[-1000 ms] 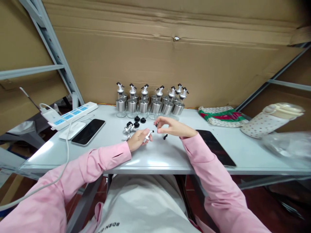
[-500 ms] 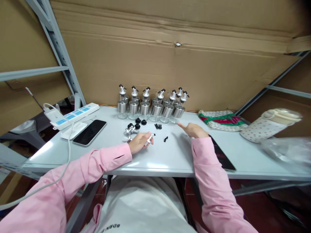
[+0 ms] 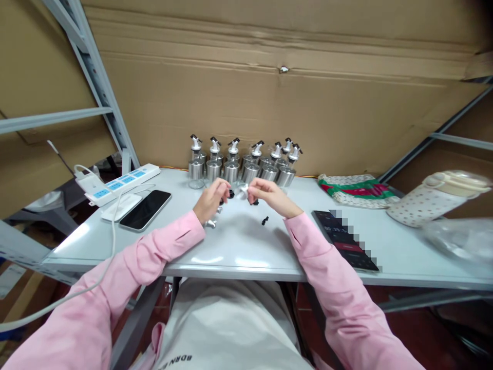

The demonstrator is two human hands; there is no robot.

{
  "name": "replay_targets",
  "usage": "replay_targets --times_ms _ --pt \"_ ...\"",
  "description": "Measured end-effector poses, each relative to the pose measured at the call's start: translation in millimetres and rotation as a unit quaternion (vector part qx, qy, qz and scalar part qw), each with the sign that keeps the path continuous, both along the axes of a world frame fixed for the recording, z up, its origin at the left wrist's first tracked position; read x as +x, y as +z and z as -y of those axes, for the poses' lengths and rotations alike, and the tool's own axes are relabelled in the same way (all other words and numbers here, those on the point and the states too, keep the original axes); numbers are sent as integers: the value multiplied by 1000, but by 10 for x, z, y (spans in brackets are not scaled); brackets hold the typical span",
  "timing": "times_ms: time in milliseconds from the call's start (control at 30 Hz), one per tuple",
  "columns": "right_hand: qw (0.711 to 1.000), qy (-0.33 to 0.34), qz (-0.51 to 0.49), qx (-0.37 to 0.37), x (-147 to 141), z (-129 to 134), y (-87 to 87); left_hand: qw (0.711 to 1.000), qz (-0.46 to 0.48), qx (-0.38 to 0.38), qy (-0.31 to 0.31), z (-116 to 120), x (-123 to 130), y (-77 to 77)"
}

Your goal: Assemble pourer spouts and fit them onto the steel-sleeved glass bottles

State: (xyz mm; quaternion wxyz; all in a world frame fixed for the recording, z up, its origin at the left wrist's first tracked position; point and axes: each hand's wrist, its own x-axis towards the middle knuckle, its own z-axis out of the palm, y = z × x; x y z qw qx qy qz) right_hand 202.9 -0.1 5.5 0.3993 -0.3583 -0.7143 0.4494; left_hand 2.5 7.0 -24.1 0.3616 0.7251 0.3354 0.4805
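Observation:
My right hand (image 3: 265, 194) is closed in a pinch on a white spout piece (image 3: 242, 192) in front of the bottles. Just left of it, my left hand (image 3: 214, 198) has its fingers curled together near a black cap (image 3: 231, 193); whatever they hold is hidden. Behind both hands stand several glass bottles with steel sleeves (image 3: 231, 171), many topped by white and black spouts (image 3: 233, 146). Silvery-white spout parts (image 3: 210, 224) lie below my left hand. Small black pieces (image 3: 265, 221) rest on the table below my right hand.
On the table's left are a phone (image 3: 145, 210), a white charger pad (image 3: 121, 206) and a power strip (image 3: 127, 181). To the right lie a dark tablet-like device (image 3: 344, 239), a patterned cloth (image 3: 358, 190), a dotted flask (image 3: 427, 200) and a plastic bag (image 3: 462, 239).
Both hands have moved forward and closer together. The white spout piece, earlier in my left hand, is now at my right hand's fingertips. My right hand has left the bottle base.

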Motion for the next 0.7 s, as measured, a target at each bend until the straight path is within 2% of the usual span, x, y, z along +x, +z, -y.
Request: replay_targets --times_ms 67,100,167,233,333,433,567,700 --pt "996 -56 -74 -19 31 -43 -39 996 -49 38 69 -189 -138 21" --pt "991 -80 -107 -28 35 -57 -50 992 -85 44 81 -287 -214 12" --pt "979 -118 -163 -37 25 -71 -55 979 -183 56 71 -460 -361 -38" --pt "970 -143 -194 -39 7 -66 -47 965 -255 59 31 -581 -470 -109" --pt "964 -164 -205 -43 -7 -51 -36 954 -295 45 -35 -657 -538 -201" --pt "961 -175 -209 -51 0 -53 -41 945 -320 56 -34 -654 -529 -237" --pt "959 -181 -211 -59 10 -69 -51 944 -305 121 27 -572 -469 -191" --pt "959 -175 -215 -58 16 -64 -54 948 -150 243 139 -361 -338 -105"
